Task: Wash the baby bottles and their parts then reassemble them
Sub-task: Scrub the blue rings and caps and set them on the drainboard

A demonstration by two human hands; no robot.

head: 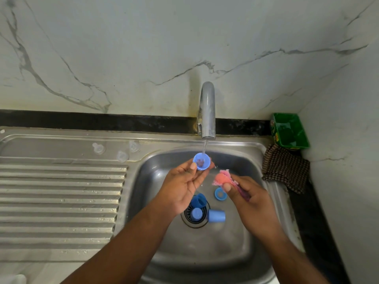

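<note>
Holding a blue cap under running water, left hand; right hand grips sponge.

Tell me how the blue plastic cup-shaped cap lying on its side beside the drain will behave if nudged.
It will probably roll: the blue plastic cup-shaped cap lies on its curved side on the smooth stainless steel basin. Likely slippery, since water runs from the curved metal tap into the basin. It looks small, hollow and rigid, so probably light and stiff.
</note>
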